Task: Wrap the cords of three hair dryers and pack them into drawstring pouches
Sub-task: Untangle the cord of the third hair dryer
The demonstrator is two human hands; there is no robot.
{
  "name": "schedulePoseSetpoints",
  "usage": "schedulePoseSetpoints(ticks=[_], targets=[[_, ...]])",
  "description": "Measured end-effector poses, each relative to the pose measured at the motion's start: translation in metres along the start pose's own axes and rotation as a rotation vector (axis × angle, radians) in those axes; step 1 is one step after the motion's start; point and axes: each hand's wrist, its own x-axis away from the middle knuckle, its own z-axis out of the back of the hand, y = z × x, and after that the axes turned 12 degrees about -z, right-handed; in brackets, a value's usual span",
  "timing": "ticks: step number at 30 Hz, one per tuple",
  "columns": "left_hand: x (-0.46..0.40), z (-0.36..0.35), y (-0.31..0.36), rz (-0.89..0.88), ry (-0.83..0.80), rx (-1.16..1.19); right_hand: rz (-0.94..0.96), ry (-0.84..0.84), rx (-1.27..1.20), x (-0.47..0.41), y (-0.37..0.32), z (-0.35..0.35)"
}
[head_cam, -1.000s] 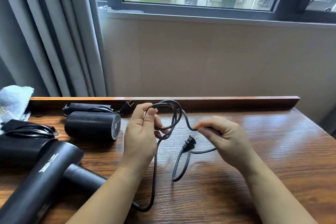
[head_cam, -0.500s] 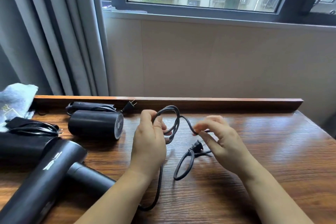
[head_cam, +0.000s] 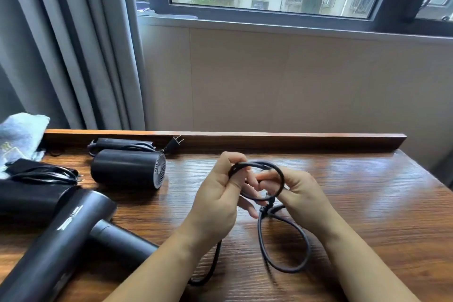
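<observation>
Two hands work one cord here: your left hand has its fingers curled round the gathered coil, thumb and forefinger pinching the strands at the top, and your right hand reaches its fingertips through the same loop from the other side, pinching the cord there. The coil sits between your two sets of fingers, held just above the bench. Keep the left pinch firm so the finished turns cannot spring open, and let the right fingers feed each new turn the same size as the last.

Below your fingers, a slack loop hangs down toward you and touches the bench; the plug dangles just under the coil. I judge that loop is what remains to be wound. From your left wrist the cord trails back to the nearest hair dryer, well left of your fingers. Two more dryers lie farther left and beyond.
</observation>
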Motion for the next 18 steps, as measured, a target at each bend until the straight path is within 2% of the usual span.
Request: schedulePoseSetpoints(ticks=[4,6,9,12,14,18], targets=[[-0.001,-0.001,0.007,0.141,-0.07,0.259,-0.001,0.136,-0.068,0.002,0.0,-0.006],[-0.002,0.003,0.009,0.167,-0.145,0.262,0.02,0.108,-0.202,0.003,-0.002,-0.003],[-0.001,0.008,0.009,0.1,-0.403,0.061,0.102,0.084,-0.142,0.003,-0.001,0.003],[0.004,0.013,0.005,-0.117,-0.637,-0.389,0.059,0.161,-0.195,0.002,-0.001,0.001],[0.004,0.012,0.002,-0.177,-0.587,-0.511,0.016,0.184,-0.357,0.0,-0.001,0.002],[0.0,0.012,-0.004,-0.288,-0.206,-0.609,0.019,0.202,-0.575,-0.001,-0.005,0.01]])
